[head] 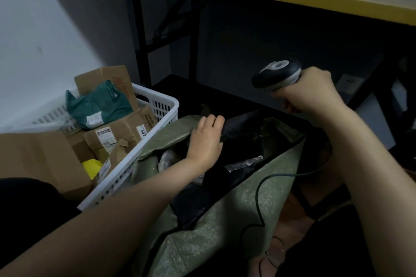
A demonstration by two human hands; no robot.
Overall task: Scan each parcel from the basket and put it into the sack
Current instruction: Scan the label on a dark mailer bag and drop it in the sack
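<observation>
Parcel (240,123) at the sack (247,204) mouth, scanner (278,72) above.
The left grip (206,139) curls round the black parcel's end over the open sack; the right grip (310,92) wraps the scanner handle. The basket (157,101), holding boxes (112,135), sits just left.

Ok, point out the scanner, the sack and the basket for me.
scanner (276,73): head view, on its dark head above the gripping hand.
sack (236,209): head view, on its green front wall.
basket (157,94): head view, on the white rim at the far end.
</observation>
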